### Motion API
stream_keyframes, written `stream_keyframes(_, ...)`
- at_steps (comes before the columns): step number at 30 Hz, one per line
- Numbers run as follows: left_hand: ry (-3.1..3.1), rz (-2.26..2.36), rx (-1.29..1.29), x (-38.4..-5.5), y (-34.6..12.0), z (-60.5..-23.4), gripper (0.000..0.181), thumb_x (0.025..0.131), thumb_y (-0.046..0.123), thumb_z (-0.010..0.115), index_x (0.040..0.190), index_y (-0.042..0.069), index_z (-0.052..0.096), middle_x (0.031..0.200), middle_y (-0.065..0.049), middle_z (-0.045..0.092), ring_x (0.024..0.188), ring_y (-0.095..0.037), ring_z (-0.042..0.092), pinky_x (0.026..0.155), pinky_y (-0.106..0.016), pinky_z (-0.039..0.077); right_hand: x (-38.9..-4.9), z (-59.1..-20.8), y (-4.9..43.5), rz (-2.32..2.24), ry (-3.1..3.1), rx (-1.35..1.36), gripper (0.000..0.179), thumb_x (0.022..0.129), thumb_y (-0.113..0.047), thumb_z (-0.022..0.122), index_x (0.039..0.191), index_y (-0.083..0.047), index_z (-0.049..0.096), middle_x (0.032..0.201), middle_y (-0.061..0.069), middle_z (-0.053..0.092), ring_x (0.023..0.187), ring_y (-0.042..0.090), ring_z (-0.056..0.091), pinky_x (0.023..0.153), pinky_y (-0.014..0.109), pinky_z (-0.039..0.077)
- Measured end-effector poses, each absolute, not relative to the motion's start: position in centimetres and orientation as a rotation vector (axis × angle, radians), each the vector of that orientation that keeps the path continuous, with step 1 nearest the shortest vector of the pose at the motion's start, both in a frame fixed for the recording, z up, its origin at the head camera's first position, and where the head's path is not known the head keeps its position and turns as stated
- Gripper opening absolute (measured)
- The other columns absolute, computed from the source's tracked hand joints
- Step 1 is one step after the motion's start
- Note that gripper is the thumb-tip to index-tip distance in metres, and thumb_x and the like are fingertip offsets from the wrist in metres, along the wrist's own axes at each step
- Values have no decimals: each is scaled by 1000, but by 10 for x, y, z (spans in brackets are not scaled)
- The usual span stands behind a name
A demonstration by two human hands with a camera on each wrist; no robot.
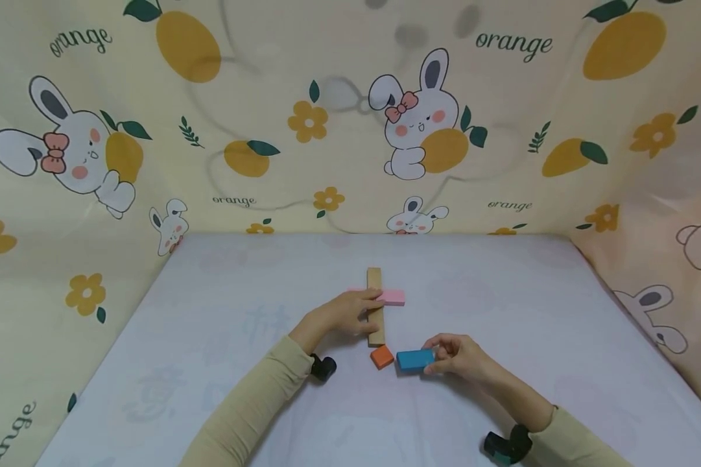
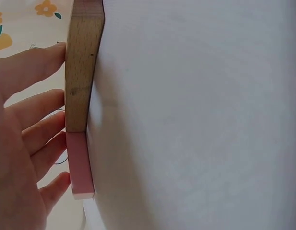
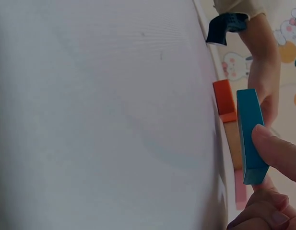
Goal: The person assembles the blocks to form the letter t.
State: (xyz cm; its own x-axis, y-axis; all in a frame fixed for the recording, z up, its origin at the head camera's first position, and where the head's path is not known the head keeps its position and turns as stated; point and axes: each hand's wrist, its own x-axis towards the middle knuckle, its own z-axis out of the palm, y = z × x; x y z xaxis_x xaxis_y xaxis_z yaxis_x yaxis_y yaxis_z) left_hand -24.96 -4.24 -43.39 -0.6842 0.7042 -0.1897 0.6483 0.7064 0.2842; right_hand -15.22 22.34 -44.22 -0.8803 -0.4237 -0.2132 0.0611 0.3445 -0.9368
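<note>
In the head view my left hand (image 1: 345, 312) lies over a long wooden block (image 1: 376, 334) and touches it. A pink block (image 1: 393, 298) shows on both sides of the wood, making a cross shape; the hand hides part of it. The left wrist view shows extended thumb and fingers against the side of the wood (image 2: 80, 72) and the pink piece (image 2: 79, 163). An orange block (image 1: 382, 357) sits at the near end of the wood. My right hand (image 1: 461, 357) pinches a blue block (image 1: 414, 360) by its right end, just right of the orange one.
A white cloth-covered table (image 1: 502, 292) lies under the blocks. Behind it hangs a wall cloth (image 1: 338, 39) printed with rabbits and oranges. Dark wrist devices (image 1: 323, 368) are on both arms.
</note>
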Motion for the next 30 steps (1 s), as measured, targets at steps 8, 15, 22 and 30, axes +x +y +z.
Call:
stream_keyframes(8, 2631, 277, 1063, -250, -43, -434, 57, 96, 39, 56, 147, 18, 41, 160, -2, 29, 150, -20, 26, 122, -37, 25, -152, -445, 223, -1586, 2165, -348, 48, 79, -5, 75, 114, 20, 52, 64, -9, 37, 61, 0, 39, 59, 18, 34)
stream_keyframes(15, 2623, 296, 1068, -249, -44, -434, 58, 95, 39, 56, 147, 17, 41, 160, -2, 29, 150, -20, 25, 122, -38, 25, -152, -446, 222, -1583, 2153, -366, 47, 79, -4, 75, 113, 20, 52, 63, -9, 37, 60, 0, 38, 57, 18, 33)
stream_keyframes(22, 2622, 311, 1057, -250, -44, -435, 59, 95, 41, 56, 147, 18, 40, 161, -1, 28, 151, -19, 24, 122, -38, 25, -153, -446, 220, -1534, 2190, -353, 45, 80, -4, 74, 113, 18, 54, 62, -6, 35, 59, 2, 37, 62, 21, 35)
stream_keyframes(30, 2629, 296, 1054, -251, -43, -437, 60, 95, 41, 56, 147, 18, 40, 161, -1, 28, 151, -19, 24, 122, -38, 25, -153, -446, 218, -1492, 2229, -328, 44, 79, -5, 75, 112, 16, 56, 62, -5, 35, 58, 3, 36, 63, 20, 35)
